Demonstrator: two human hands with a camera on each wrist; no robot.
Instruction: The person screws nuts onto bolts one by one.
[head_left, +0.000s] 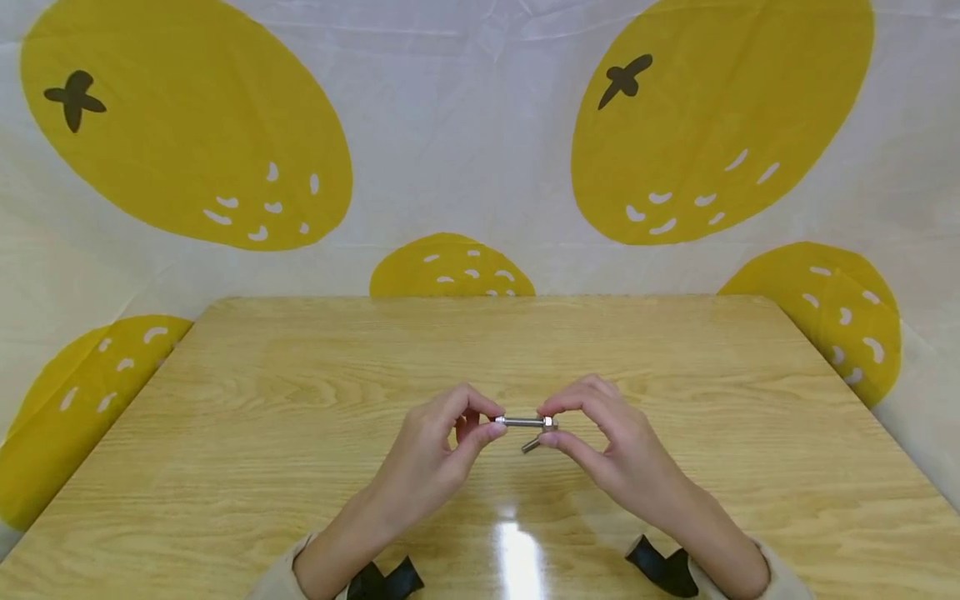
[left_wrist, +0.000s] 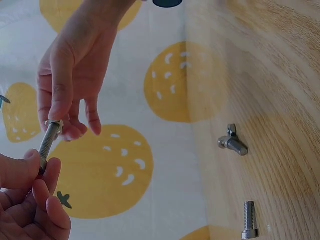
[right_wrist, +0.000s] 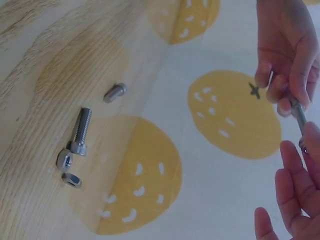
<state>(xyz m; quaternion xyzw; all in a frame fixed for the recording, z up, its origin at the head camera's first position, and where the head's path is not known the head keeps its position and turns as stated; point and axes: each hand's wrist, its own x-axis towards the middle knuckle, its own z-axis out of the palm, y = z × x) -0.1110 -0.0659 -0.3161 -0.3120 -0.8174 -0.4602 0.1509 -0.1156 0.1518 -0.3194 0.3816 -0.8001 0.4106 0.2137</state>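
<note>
Beige sleeves (head_left: 783,579) and black wrist fittings (head_left: 667,571) occupy the lower edge of the head view, nearest the camera, with two bare hands extending forward over a wood-grain surface (head_left: 300,500). Left hand (head_left: 435,450): thumb and forefinger pinch the head end of a metal bolt (head_left: 523,422), which is held roughly horizontal between the hands, above the surface. Right hand (head_left: 622,442): thumb and forefinger pinch a hexagonal nut (head_left: 550,423) at the opposite end of the bolt, in line with its shank; how far the threads engage, if at all, cannot be told. The other fingers of the right hand, seen from the left wrist, hang loosely extended beneath the grip.

Lower down, partly hidden by the right hand in the head view, the end of another shank (head_left: 532,444) projects. The right-wrist view shows loose hardware lying on the surface: a threaded bolt on its side (right_wrist: 82,125), one loose nut (right_wrist: 62,159) just beside its head, a further nut (right_wrist: 69,178) near that, and a foreshortened second bolt (right_wrist: 115,93) well apart from these.

Background: white cloth (head_left: 465,125) printed with large yellow fruit (head_left: 187,125), rising behind the surface and hanging at both sides. A bright reflection (head_left: 520,558) marks the near part of the surface, between the forearms.
</note>
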